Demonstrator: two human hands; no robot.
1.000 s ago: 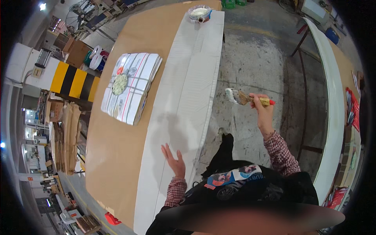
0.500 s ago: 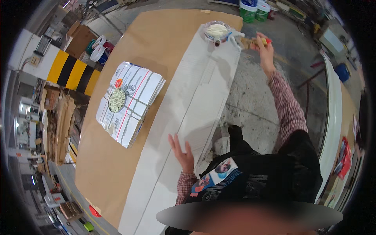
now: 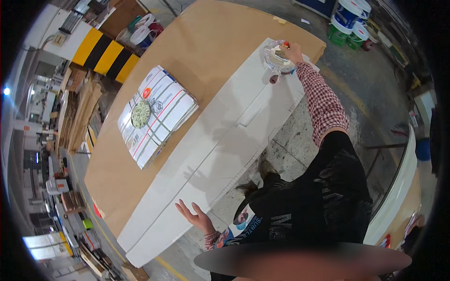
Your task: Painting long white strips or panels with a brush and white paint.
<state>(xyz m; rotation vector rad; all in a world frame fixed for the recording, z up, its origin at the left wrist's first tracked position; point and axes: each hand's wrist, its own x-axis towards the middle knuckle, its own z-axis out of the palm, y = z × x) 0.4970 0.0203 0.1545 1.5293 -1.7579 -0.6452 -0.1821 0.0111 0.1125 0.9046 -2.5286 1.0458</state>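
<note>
At the far end of a long white board (image 3: 225, 136) stands a round container (image 3: 270, 64) wrapped in clear plastic, with a short brown stub on its near side. My right hand (image 3: 294, 53) is over its rim, closed around a brush (image 3: 282, 52) with a red-tipped handle; the brush's bristles are hidden. My left hand (image 3: 194, 218) hovers near the board's front edge, palm up, fingers spread and empty. Left of the board lies a flat white package (image 3: 157, 114) tied with cord, with a coil of pale cord (image 3: 140, 114) on it.
The board and package rest on a brown table (image 3: 211, 37). Paint buckets (image 3: 347, 21) stand on the floor at the far right. More buckets (image 3: 143, 35) and a yellow-black striped barrier (image 3: 105, 52) are beyond the table's left side. A white-edged panel (image 3: 398, 175) stands at right.
My right hand has brought the brush from beside the container to over it. My left hand, still open, now sits lower, by the board's front edge. The view has shifted.
</note>
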